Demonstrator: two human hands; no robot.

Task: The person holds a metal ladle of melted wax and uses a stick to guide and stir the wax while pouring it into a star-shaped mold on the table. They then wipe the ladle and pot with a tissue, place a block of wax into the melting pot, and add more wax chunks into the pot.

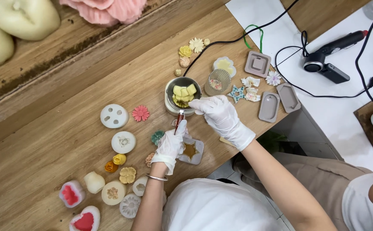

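Spanning the whole view: wooden table [66, 128], littered with small moulds and wax flowers. White side surface [336, 115] at right carries a black heat gun [330, 57] and cables. Metal melting cup [183, 95] sits mid-table, far of both hands, with yellow wax chunks [184, 93] inside. Its red-brown handle [179, 121] runs near-far, pointing back at the person. Left hand [171, 145], white glove, is clamped on the near end of that handle. Right hand [220, 114], also gloved, has fingers together resting on the cup's near-right rim, so it's nearer the cup body. Star mould [190, 151] lies just right of left hand.
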